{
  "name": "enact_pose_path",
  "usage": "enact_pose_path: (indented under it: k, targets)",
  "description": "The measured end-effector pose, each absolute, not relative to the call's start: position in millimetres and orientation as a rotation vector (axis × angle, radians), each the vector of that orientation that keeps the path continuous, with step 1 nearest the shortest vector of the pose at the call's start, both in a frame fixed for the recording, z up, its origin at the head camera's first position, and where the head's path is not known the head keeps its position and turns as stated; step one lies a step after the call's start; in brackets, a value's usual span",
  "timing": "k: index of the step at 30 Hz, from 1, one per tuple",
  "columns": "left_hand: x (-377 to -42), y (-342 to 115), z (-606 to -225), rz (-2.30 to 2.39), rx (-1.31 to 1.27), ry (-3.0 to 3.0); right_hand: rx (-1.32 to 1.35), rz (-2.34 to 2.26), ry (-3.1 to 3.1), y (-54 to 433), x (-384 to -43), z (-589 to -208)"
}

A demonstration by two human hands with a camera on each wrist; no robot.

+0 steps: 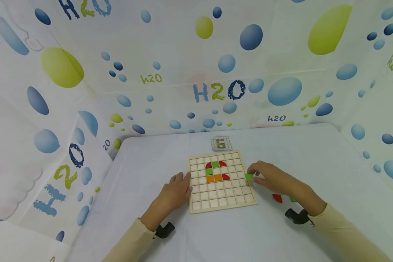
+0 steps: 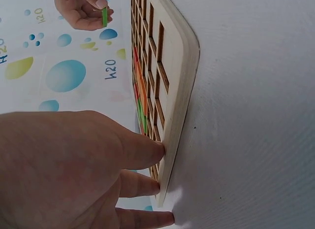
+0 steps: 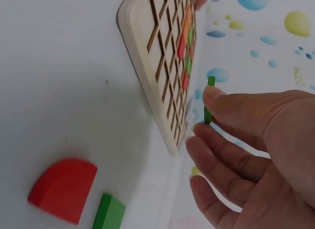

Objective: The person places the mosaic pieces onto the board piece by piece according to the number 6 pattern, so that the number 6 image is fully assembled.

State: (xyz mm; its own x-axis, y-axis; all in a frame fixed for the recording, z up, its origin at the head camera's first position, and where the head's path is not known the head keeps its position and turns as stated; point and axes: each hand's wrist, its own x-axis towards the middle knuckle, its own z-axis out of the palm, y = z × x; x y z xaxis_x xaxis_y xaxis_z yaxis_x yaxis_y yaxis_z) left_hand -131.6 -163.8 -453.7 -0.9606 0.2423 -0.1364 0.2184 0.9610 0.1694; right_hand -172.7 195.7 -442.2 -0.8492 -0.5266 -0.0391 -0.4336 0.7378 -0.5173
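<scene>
White tabletop (image 1: 144, 171) carries your board (image 1: 222, 193), seven tiles (image 1: 215, 164) set. Your left hand (image 1: 175, 191), fingers straight, rests on its left edge, gripping nothing; by the right edge, your right hand (image 1: 275, 177) pinches a green tile (image 1: 249, 177). Unplaced beyond: red piece (image 3: 64, 189), green block (image 3: 109, 214).

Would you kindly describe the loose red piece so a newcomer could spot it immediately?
On the white table, find the gridded wooden board. To its right lies the red piece, one edge curved, beside a green piece; it is the only visible red piece off the board.
</scene>
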Motion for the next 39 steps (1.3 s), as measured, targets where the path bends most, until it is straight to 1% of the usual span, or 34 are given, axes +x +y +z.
enact_pose_path:
  k: [7, 22, 32, 39]
  targets:
    - [-131.8, -163.6, -453.5, 0.229, 0.35, 2.959, -0.841, -0.748, 2.735, 176.5, -174.5, -443.2]
    - [-132.1, -163.2, -455.3, 0.25, 0.326, 2.944, -0.808, -0.571, 2.751, 136.0, -172.4, -452.3]
    - [-133.0, -164.6, -455.1, 0.24, 0.336, 2.941, -0.902, -0.38, 2.886, 123.6, -165.7, -454.4]
    - [-132.6, -164.5, -456.1, 0.225, 0.35, 2.95, -0.855, -0.332, 2.926, 117.1, -165.4, -456.6]
